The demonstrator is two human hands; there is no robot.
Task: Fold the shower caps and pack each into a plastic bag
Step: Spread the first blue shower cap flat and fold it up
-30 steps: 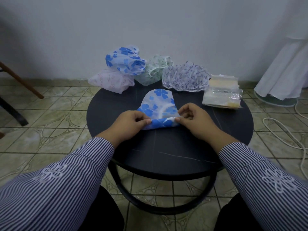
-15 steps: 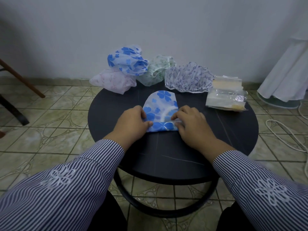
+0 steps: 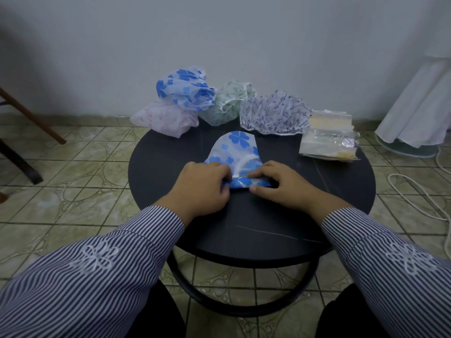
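Observation:
A white shower cap with blue flowers (image 3: 236, 148) lies flattened at the middle of the round black table (image 3: 341, 191). Its near edge is rolled into a narrow band. My left hand (image 3: 205, 184) pinches the band's left end. My right hand (image 3: 278, 184) holds the right end, fingers curled over the band and thumb under it. At the table's far edge lie several crumpled caps: pink (image 3: 163, 118), blue-flowered (image 3: 185, 87), green (image 3: 229, 106) and purple-patterned (image 3: 273, 113). A stack of clear plastic bags (image 3: 329, 137) sits at the far right.
The table stands on a tiled floor by a white wall. A wooden chair leg (image 3: 31, 118) slants at the left. White fabric (image 3: 419, 106) hangs at the right above a fan base, with a white cord (image 3: 415, 191) on the floor.
Both hands have turned the cap's near edge over once more, so the rolled band is thicker and the flat part shorter. The hands sit closer over the band.

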